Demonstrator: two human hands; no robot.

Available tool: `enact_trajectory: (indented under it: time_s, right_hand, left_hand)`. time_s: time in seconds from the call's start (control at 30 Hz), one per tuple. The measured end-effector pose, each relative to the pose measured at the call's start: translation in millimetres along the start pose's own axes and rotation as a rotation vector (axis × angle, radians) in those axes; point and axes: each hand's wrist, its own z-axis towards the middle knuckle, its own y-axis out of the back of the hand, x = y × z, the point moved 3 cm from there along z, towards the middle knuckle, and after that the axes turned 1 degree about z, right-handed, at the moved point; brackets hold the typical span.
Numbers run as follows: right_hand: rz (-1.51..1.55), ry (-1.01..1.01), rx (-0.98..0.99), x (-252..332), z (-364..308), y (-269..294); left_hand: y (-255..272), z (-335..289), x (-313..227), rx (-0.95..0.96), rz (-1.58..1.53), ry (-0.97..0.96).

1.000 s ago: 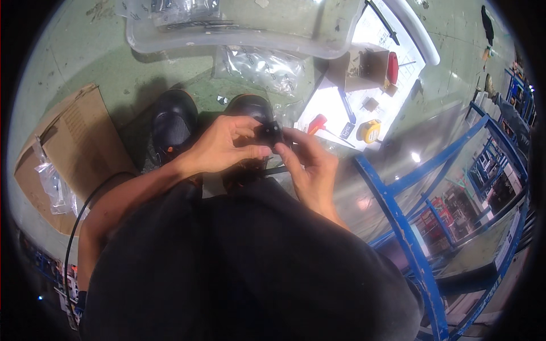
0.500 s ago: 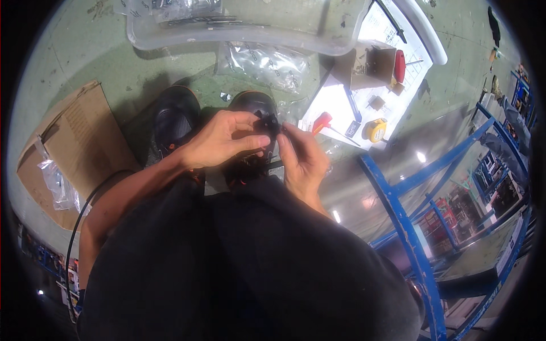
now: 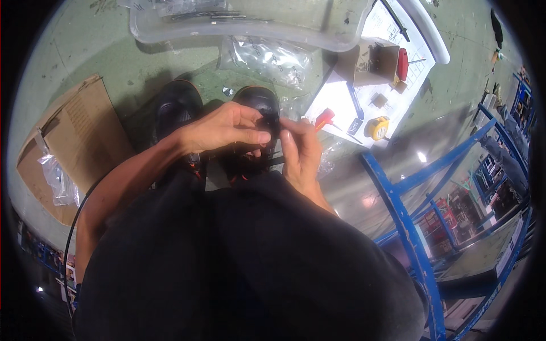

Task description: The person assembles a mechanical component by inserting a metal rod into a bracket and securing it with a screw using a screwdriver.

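Between my two hands is a small black part (image 3: 269, 123), hard to make out against the dark shoe behind it. My left hand (image 3: 230, 128) grips it from the left, thumb below and fingers above. From the right, my right hand (image 3: 301, 149) has thumb and forefinger pinched together at the part's edge; whether anything small sits between these fingertips is hidden. Just right of that hand, a screwdriver with a red-orange handle (image 3: 325, 119) lies at the edge of some paper sheets (image 3: 335, 105).
A clear plastic bin (image 3: 244, 37) stands ahead, with a clear plastic bag (image 3: 264, 59) before it. On the sheets are a small open carton (image 3: 369, 65) and a yellow tape measure (image 3: 378, 128). Flattened cardboard (image 3: 85, 133) lies left; a blue metal frame (image 3: 404, 210) rises at right.
Both hands stay at the black part, with only slight finger shifts. The whole view has moved a little; nothing is let go or picked up.
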Motion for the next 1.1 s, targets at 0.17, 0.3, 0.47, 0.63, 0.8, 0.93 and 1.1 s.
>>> enact_trajectory:
  time_s: [0.17,0.3,0.47,0.63,0.8,0.93,1.1]
  right_hand:
    - [0.026,0.032,0.062,-1,4,-1]
    - [0.034,0.027,0.069,-3,5,-1]
    - [0.038,0.059,0.010,-9,0,-4]
    - [0.020,-0.046,-0.099,-7,-11,-4]
    - [-0.021,0.025,-0.055,1,-5,-2]
    - [0.041,-0.100,0.017,10,4,-9]
    - [0.081,-0.144,0.070,5,5,-7]
  left_hand:
    - [3,0,5,-0.047,-0.060,0.011]
    - [2,2,6,-0.054,-0.036,-0.002]
    - [4,2,10,-0.066,0.052,-0.046]
    - [0,0,8,-0.060,0.056,-0.057]
    - [-6,-4,0,-0.047,0.290,-0.077]
    - [2,-6,13,-0.087,0.229,-0.137]
    - [1,-6,14,-0.053,0.156,-0.145]
